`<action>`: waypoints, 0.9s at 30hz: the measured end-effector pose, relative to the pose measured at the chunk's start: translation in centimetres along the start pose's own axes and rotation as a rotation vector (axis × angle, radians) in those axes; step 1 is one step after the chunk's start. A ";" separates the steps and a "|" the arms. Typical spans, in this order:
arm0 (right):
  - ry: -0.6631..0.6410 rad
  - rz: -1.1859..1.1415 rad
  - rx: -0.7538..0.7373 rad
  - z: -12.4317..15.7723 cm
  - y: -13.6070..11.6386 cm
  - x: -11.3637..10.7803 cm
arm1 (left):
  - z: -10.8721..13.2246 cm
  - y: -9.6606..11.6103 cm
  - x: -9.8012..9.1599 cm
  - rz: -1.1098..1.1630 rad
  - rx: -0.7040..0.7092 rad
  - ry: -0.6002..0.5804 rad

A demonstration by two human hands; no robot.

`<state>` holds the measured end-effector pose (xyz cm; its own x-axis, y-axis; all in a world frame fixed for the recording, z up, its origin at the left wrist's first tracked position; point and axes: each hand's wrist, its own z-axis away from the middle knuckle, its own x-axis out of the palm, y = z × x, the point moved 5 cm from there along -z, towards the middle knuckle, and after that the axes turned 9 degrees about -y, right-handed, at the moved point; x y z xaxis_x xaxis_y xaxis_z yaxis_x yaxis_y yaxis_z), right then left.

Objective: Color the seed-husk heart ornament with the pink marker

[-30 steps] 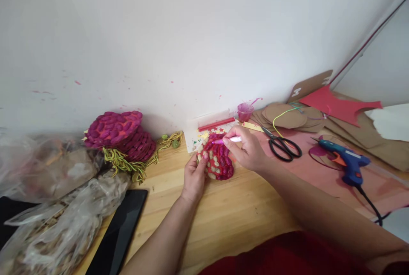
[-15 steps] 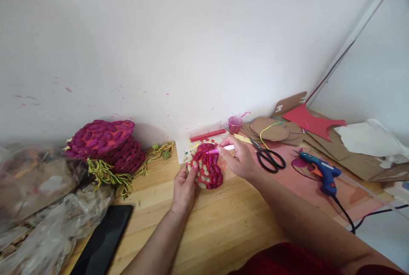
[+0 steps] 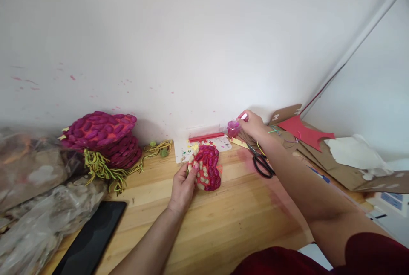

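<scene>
My left hand [image 3: 183, 183] grips the left edge of a red disc covered with peanut shells [image 3: 209, 170]. The shells on its right and top are painted magenta, while those near my thumb are pale and bare. My right hand [image 3: 252, 123] is closed round a white-handled paintbrush [image 3: 244, 117] at a clear plastic cup of pink paint [image 3: 234, 127]. The brush's tip is hard to see at the cup. Under the disc's far side lies a white sheet [image 3: 182, 149] with small coloured stars. A red strip [image 3: 207, 137] rests on that sheet.
Magenta shell-covered discs [image 3: 102, 132] are stacked at left with yellow-green yarn [image 3: 105, 168]. Plastic bags [image 3: 60, 219] and a black tablet-like slab [image 3: 92, 236] lie nearer. Black-handled scissors [image 3: 263, 166], red paper [image 3: 305, 132] and cardboard [image 3: 322, 162] are at right. My right arm partly hides the glue gun.
My right hand has moved away from the disc, up and right to the paint cup, with the paintbrush. My left hand still holds the disc. The view has shifted slightly.
</scene>
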<state>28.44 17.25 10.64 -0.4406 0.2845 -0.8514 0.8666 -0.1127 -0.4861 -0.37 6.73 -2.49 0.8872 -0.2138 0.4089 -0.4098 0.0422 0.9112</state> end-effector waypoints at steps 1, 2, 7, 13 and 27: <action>-0.035 0.020 0.010 -0.3 0.1 0.4 | 0.0 0.0 0.0 0.000 0.000 -0.001; -0.065 0.041 0.023 -0.4 0.1 0.8 | 0.0 0.0 0.0 0.000 0.003 0.000; -0.122 0.132 0.096 -0.4 0.5 1.8 | 0.0 0.5 0.1 -0.026 0.024 0.014; -0.150 0.254 0.084 -0.6 0.3 2.2 | -0.2 0.4 0.3 -0.006 0.024 0.001; -0.175 0.393 0.002 -1.4 -0.4 2.9 | -0.4 -0.1 0.0 -0.049 0.054 -0.029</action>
<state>27.19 19.49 8.67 -0.1107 0.0536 -0.9924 0.9762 -0.1817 -0.1187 -0.24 7.16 -2.52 0.9001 -0.2430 0.3615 -0.3776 -0.0215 0.9257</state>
